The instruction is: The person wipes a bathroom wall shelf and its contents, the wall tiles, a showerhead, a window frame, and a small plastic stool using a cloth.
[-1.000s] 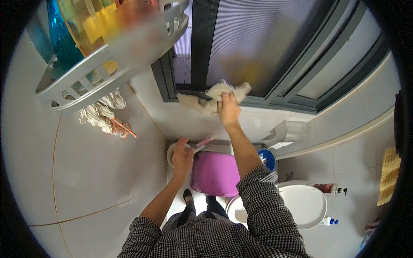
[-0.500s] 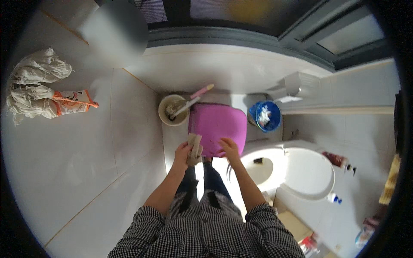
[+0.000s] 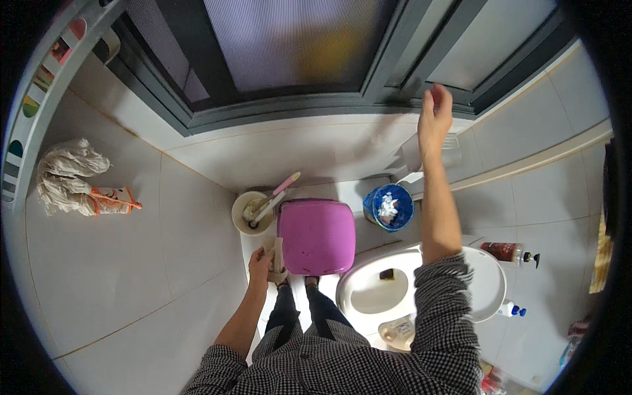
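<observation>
My left hand (image 3: pixel 259 264) is closed round a folded beige cloth (image 3: pixel 277 257), low beside the left edge of a purple stool (image 3: pixel 317 237). My right hand (image 3: pixel 435 122) is raised in front of the dark grey window frame (image 3: pixel 289 105), above the blue-lined bin. Its fingers are bent, with a gap between thumb and forefinger, and hold nothing that I can see. I cannot tell whether the fingertips touch the frame. A clear plastic holder (image 3: pixel 450 151) on the wall is partly hidden behind my right wrist.
Left of the stool stands a cream bucket (image 3: pixel 241 221) with brushes in it. The blue-lined bin (image 3: pixel 407 217) holds white tissue. An open toilet (image 3: pixel 368 306) is at the right, with pump bottles (image 3: pixel 503 251) behind it. A mop head (image 3: pixel 66 174) hangs on the left wall.
My right hand has risen from over the stool to the window frame. My left hand keeps the cloth and has shifted slightly left of the stool. The view has tilted up toward the window.
</observation>
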Tool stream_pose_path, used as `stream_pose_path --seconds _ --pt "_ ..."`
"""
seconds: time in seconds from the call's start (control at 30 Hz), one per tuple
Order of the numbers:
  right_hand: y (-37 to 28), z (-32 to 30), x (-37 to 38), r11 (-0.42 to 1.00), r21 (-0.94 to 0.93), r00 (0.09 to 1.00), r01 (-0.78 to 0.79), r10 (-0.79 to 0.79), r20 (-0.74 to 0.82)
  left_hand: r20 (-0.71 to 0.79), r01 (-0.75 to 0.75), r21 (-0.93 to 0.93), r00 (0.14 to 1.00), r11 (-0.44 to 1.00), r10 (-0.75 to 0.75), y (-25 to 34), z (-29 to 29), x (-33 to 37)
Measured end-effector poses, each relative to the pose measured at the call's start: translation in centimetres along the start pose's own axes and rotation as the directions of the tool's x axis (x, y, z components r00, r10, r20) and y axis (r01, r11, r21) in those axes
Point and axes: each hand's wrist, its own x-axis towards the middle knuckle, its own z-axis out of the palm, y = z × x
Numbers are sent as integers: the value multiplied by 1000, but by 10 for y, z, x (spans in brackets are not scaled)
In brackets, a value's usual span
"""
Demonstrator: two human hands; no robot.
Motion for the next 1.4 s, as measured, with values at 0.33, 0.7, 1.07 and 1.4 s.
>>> stream_pose_path --seconds 0.33,0.7,1.07,1.4 --pt "-33 9 74 575 -581 799 577 -246 549 -11 7 35 1000 999 -6 -4 -11 1" --pt "65 -72 117 562 -808 947 175 129 295 -5 34 12 999 999 -34 -18 -6 -2" --pt "119 -54 -136 851 -358 453 -384 512 730 234 68 15 970 998 -69 62 89 -48" --pt "-15 -13 -103 399 517 653 -757 441 616 609 -939 2 273 343 745 173 251 -68"
